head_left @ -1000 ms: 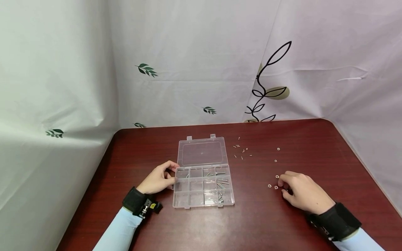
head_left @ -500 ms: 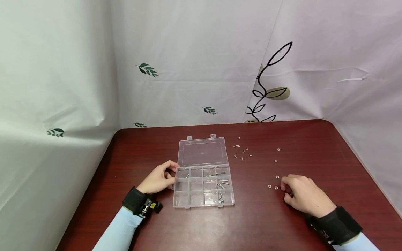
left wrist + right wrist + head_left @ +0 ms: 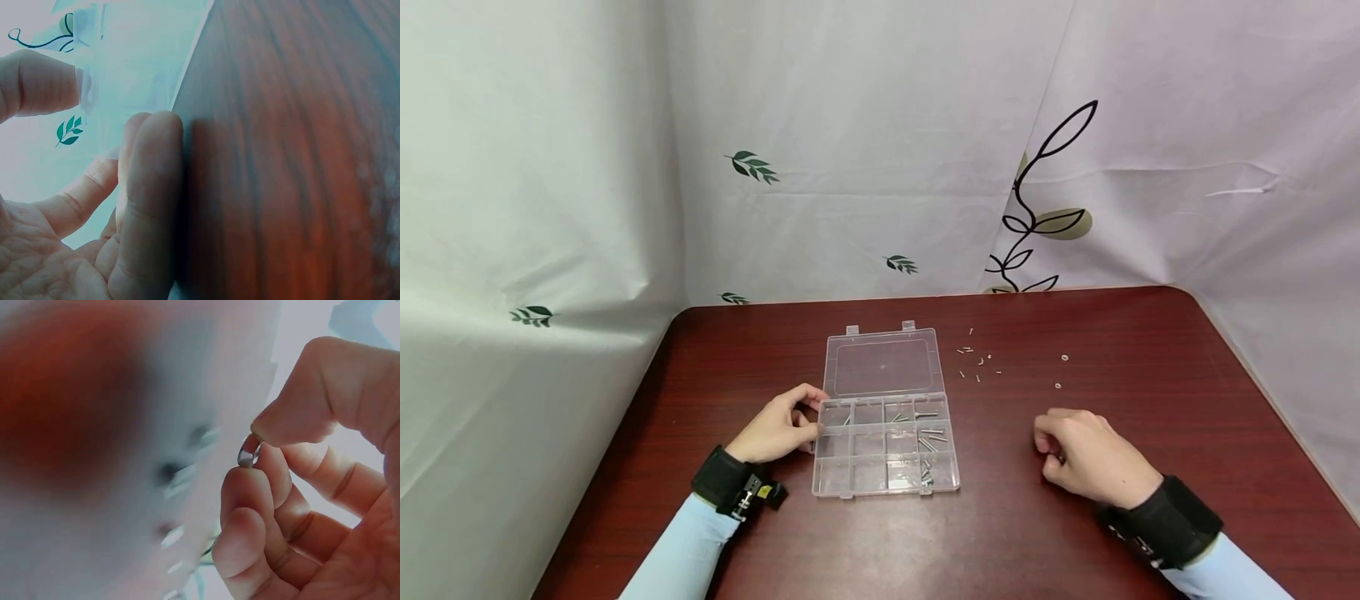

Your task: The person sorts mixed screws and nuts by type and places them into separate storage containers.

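Note:
A clear plastic compartment box (image 3: 868,477) lies on the table with its lid (image 3: 883,367) folded back. My left hand (image 3: 778,427) grips its left side, thumb and fingers at the edge; the left wrist view shows the fingers low by the tabletop. Several silver screws (image 3: 928,445) lie in the right-hand compartments, with a few more in the back row. My right hand (image 3: 1093,458) is right of the box, over the table. Between its thumb and finger it pinches a small metal nut (image 3: 246,458), seen in the right wrist view. Two loose nuts (image 3: 1064,357) show beyond this hand.
Several tiny screws (image 3: 967,350) are scattered behind and right of the box, near the lid. The reddish-brown table (image 3: 737,350) ends at a pale curtain (image 3: 850,125) at the back. Blurred nuts (image 3: 173,536) appear on the tabletop in the right wrist view.
My right hand has shifted left toward the box and now covers the spot where three nearer nuts showed. My left hand and the box have stayed put.

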{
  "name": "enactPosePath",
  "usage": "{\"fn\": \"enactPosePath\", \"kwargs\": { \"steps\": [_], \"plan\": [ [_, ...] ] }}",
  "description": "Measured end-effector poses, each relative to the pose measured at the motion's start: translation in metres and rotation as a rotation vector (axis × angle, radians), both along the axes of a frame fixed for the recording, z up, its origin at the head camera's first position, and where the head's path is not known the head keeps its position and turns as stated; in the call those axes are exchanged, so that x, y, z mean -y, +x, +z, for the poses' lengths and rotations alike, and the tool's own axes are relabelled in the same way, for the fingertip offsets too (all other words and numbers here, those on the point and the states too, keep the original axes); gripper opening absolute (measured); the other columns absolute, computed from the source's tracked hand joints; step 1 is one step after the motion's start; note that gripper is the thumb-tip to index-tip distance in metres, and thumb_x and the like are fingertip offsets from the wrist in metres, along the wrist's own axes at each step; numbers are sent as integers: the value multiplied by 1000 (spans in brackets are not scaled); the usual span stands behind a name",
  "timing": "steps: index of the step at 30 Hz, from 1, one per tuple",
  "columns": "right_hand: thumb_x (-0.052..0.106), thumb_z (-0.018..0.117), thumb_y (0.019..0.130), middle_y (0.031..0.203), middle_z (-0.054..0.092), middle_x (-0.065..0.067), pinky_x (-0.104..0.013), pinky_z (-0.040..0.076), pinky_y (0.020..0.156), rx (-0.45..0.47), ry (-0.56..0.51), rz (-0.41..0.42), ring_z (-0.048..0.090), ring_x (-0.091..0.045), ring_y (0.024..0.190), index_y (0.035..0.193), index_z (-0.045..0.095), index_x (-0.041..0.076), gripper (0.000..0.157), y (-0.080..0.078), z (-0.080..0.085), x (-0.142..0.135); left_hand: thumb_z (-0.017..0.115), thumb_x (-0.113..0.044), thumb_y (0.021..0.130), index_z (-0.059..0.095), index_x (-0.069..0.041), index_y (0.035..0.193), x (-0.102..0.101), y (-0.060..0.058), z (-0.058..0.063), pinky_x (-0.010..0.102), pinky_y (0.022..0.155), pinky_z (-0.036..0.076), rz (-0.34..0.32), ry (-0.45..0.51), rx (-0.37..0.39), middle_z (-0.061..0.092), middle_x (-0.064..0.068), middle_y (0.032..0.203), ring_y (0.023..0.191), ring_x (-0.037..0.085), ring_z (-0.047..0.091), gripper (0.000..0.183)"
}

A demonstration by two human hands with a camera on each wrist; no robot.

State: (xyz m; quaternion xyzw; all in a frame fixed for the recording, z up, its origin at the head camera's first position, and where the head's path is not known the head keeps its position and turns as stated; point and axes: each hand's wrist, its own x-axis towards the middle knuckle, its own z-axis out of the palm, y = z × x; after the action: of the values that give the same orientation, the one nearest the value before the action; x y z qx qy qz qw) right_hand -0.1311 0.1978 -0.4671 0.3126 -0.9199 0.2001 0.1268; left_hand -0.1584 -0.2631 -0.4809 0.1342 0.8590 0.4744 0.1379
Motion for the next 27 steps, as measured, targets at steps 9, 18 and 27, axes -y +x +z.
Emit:
{"fn": "enactPosePath", "kwargs": {
  "steps": [9, 18, 27],
  "plan": [
    [1, 60, 56, 70, 37, 14, -17, 34, 51, -14, -59, 152, 36, 0, 60, 69, 44, 25, 31, -20, 27, 61, 66, -7, 85, 58, -4, 124, 0, 1, 3, 35, 56, 57, 1, -10, -6, 54, 16, 110, 59, 19, 55, 40],
    [3, 58, 60, 72, 43, 13, -18, 35, 49, 22, -86, 270, 39, -1, 58, 71, 47, 24, 26, -31, 47, 117, 67, -7, 85, 58, -5, 124, 1, 1, 2, 36, 57, 57, 1, -8, -3, 55, 15, 111, 60, 18, 55, 40],
    [19, 72, 75, 95, 51, 13, -18, 42, 64, 4, -70, 360, 47, -2, 71, 104, 66, 22, 30, -34, 45, 141, 68, -8, 85, 59, -6, 124, 2, 0, 2, 36, 57, 57, -5, 2, -8, 55, 14, 112, 61, 19, 56, 40]
  ]
}}
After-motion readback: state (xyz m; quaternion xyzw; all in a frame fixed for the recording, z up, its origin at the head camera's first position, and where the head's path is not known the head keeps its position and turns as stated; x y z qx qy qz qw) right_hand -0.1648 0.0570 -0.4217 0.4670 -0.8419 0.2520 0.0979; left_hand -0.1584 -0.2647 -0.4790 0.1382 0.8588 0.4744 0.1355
